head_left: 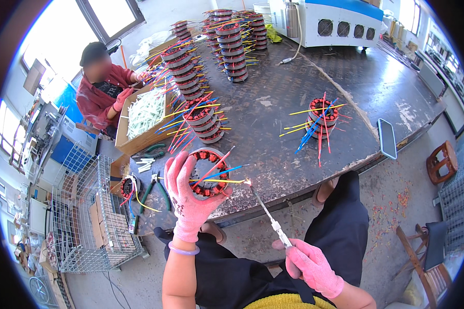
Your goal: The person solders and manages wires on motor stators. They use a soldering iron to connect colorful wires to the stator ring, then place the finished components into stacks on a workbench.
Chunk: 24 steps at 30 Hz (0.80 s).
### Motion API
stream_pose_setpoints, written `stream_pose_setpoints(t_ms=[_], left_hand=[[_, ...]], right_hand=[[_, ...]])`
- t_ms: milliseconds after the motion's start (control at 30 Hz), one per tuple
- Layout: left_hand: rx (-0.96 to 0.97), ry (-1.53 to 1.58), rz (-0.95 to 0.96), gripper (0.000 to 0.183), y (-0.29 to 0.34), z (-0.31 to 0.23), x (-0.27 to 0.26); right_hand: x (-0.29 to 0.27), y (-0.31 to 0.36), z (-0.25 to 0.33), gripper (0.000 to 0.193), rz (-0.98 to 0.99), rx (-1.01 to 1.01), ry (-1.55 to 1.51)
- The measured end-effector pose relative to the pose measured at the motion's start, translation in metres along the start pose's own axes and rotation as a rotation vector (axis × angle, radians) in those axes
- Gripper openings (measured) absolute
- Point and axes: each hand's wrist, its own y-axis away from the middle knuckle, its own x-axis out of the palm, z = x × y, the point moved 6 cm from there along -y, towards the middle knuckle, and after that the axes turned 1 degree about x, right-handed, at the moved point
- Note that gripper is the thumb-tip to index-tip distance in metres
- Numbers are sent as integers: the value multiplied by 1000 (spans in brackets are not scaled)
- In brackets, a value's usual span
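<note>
My left hand [189, 198], in a pink glove, grips a ring-shaped motor stator [206, 154] with red windings above the table's near edge. Red, blue and yellow lead wires [233, 181] stick out from it to the right. My right hand [310, 265], gloved too, is closed round a slim tool [265, 208] with a white handle and a long metal shaft, much like a soldering iron. Its tip meets the end of the yellow lead, where a small bright glow shows. Green-handled pliers [154, 190] lie left of my left hand.
Stacks of stators [183, 72] stand on the dark table [273, 92], with a short stack [322, 118] to the right. A phone [387, 138] lies at the right edge. A co-worker [103, 92] sits far left by a carton [123, 131] of white tubes. A wire cage [87, 216] stands left.
</note>
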Motion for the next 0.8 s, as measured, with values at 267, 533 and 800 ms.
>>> stream_pose_setpoints(t_ms=[267,533,800], left_hand=[[-92,70,23,99,5,1,-1],[-275,481,172,104,-12,-25,-30],[-307,244,183,85,-79,70,-13]], right_hand=[[-7,10,2,38,-58,26,-83],[-34,23,20,38,-268,-120,68],[-48,21,35,33,-301,-246,62]])
